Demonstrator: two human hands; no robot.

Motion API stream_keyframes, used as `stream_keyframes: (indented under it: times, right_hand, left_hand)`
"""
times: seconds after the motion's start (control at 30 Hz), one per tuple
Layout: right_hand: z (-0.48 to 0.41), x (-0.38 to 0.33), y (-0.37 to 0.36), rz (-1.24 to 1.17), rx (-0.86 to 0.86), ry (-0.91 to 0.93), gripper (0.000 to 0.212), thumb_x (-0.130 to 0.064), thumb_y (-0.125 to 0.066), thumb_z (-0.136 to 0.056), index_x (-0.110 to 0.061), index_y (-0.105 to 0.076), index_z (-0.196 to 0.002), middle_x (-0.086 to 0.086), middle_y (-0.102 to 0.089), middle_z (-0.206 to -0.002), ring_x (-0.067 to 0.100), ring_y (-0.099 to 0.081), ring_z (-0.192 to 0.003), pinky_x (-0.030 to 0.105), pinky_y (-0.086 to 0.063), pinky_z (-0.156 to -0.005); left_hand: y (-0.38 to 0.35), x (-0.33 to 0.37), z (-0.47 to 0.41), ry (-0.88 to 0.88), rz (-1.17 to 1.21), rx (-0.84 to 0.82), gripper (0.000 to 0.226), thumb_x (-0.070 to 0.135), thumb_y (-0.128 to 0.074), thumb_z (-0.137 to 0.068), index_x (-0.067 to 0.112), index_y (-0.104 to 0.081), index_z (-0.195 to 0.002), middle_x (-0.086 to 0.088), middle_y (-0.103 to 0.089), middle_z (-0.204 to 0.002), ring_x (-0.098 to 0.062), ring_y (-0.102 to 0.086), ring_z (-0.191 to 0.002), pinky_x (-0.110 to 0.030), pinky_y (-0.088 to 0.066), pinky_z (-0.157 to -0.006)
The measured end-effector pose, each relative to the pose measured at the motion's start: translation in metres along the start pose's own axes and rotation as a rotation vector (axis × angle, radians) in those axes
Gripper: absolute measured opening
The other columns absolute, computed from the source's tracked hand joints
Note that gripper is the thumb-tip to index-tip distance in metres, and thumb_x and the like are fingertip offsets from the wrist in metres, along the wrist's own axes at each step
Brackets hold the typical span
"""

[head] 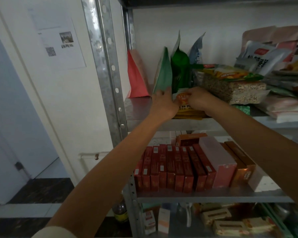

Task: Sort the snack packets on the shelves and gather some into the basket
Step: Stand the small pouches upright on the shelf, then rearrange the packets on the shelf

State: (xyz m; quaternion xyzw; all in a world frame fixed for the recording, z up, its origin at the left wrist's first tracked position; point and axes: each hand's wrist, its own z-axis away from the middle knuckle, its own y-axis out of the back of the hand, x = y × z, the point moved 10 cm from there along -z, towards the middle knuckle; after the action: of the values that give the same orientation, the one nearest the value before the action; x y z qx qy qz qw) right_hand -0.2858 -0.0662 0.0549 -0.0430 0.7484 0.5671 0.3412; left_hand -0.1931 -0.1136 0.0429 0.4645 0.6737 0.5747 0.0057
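At mid-frame, the left hand (pixel 163 102) props a green packet (pixel 163 74) with flat fingers, the right hand (pixel 199 100) pinches an orange packet (pixel 183 99); sorting seems early, no basket in sight.

Left hand (pixel 163 103): bare, back and knuckles in view.
Right hand (pixel 199 100): bare, back in view, fingertips partly hidden.
Left forearm (pixel 110 160): uncovered from wrist to past the elbow; slim, smooth, widening toward the elbow.
Sleeve (pixel 53 232): on the left upper arm; pale cream, plain smooth fabric, rounded hem; cut off by the bottom frame edge. Weave and seams too blurred to tell.
Right forearm (pixel 258 134): uncovered from wrist to the right frame edge; slim at the wrist, broader and in shadow toward the elbow.
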Motion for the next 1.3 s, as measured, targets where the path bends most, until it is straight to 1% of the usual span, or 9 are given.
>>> stream_keyframes:
  times: [0.1,0.27,0.4,0.5,0.63,0.77,0.97,1.13,1.3]
  right_hand:
    - [-0.004,-0.001,-0.004,0.021,-0.018,0.028,0.038,-0.009,-0.034,-0.102,-0.005,-0.044,-0.139,0.014,-0.047,-0.14,0.028,-0.047,-0.124,0.026,-0.037,-0.098]
    - [0.001,-0.006,-0.016,0.142,-0.08,0.095,0.042,-0.019,-0.025,-0.105,-0.002,-0.045,-0.137,0.019,-0.04,-0.145,0.032,-0.039,-0.131,0.034,-0.032,-0.108]
    - [0.01,-0.013,-0.017,0.246,-0.056,0.137,0.044,-0.018,-0.015,-0.106,-0.007,-0.031,-0.145,0.017,-0.026,-0.153,0.031,-0.025,-0.139,0.032,-0.017,-0.112]
    - [0.013,-0.016,-0.014,0.313,-0.039,0.161,0.044,-0.02,-0.015,-0.106,-0.01,-0.03,-0.146,0.015,-0.025,-0.154,0.029,-0.022,-0.139,0.03,-0.016,-0.11]
    - [0.004,-0.013,-0.006,0.228,0.021,0.147,0.049,-0.037,-0.026,-0.103,-0.011,-0.037,-0.144,0.015,-0.029,-0.152,0.03,-0.025,-0.139,0.035,-0.02,-0.113]
    - [0.01,-0.042,0.008,0.229,0.13,0.254,0.058,-0.037,-0.042,-0.099,-0.01,-0.026,-0.149,0.013,-0.027,-0.153,0.03,-0.026,-0.139,0.037,-0.027,-0.113]
    - [0.009,-0.131,-0.024,-0.021,0.148,0.539,0.056,-0.021,-0.045,-0.099,-0.017,-0.023,-0.15,0.008,-0.041,-0.139,0.024,-0.037,-0.13,0.037,-0.03,-0.111]
    - [-0.04,-0.119,-0.093,0.104,0.125,0.343,0.059,-0.038,-0.035,-0.101,-0.027,-0.01,-0.153,0.011,0.012,-0.159,0.031,0.015,-0.145,0.048,-0.002,-0.119]
    - [-0.064,-0.122,-0.104,0.15,0.112,0.227,0.052,-0.032,-0.031,-0.102,-0.021,-0.02,-0.151,0.015,0.009,-0.159,0.033,0.009,-0.146,0.044,-0.005,-0.119]
  left_hand:
    - [-0.01,0.012,0.003,-0.099,0.044,-0.092,0.04,0.016,-0.032,-0.103,0.002,-0.043,-0.139,-0.019,-0.043,-0.142,-0.03,-0.042,-0.128,-0.029,-0.031,-0.102]
    - [-0.016,0.008,-0.002,-0.06,0.077,-0.188,0.034,0.016,-0.026,-0.105,0.002,-0.056,-0.113,-0.012,-0.052,-0.098,-0.018,-0.048,-0.089,-0.025,-0.03,-0.06]
    - [-0.011,0.008,0.004,-0.079,0.081,-0.147,0.035,0.017,-0.028,-0.105,-0.004,-0.054,-0.115,-0.018,-0.058,-0.107,-0.02,-0.05,-0.088,-0.025,-0.032,-0.066]
    - [0.008,0.011,0.015,-0.15,0.056,0.002,0.034,0.021,-0.035,-0.104,-0.002,-0.054,-0.12,-0.021,-0.056,-0.121,-0.033,-0.056,-0.107,-0.035,-0.045,-0.083]
    - [0.088,0.028,0.069,-0.461,-0.259,0.623,0.041,0.02,-0.044,-0.098,0.0,-0.051,-0.133,-0.022,-0.045,-0.143,-0.037,-0.054,-0.119,-0.044,-0.05,-0.092]
    - [0.158,0.012,0.127,-0.557,-0.438,1.071,0.047,0.013,-0.046,-0.098,-0.003,-0.037,-0.141,-0.028,-0.036,-0.147,-0.036,-0.026,-0.141,-0.046,-0.017,-0.119]
    - [0.157,-0.05,0.092,-0.376,-0.365,0.906,0.063,0.038,-0.037,-0.1,0.006,-0.016,-0.15,-0.023,-0.016,-0.157,-0.033,-0.008,-0.147,-0.042,-0.007,-0.121]
    - [0.154,-0.053,0.09,-0.405,-0.348,0.948,0.059,0.033,-0.033,-0.1,0.01,-0.014,-0.15,-0.021,-0.017,-0.157,-0.036,-0.012,-0.147,-0.048,-0.016,-0.119]
    - [0.153,-0.052,0.09,-0.466,-0.31,0.954,0.056,0.027,-0.033,-0.1,0.005,-0.018,-0.149,-0.024,-0.019,-0.155,-0.038,-0.012,-0.146,-0.049,-0.017,-0.119]
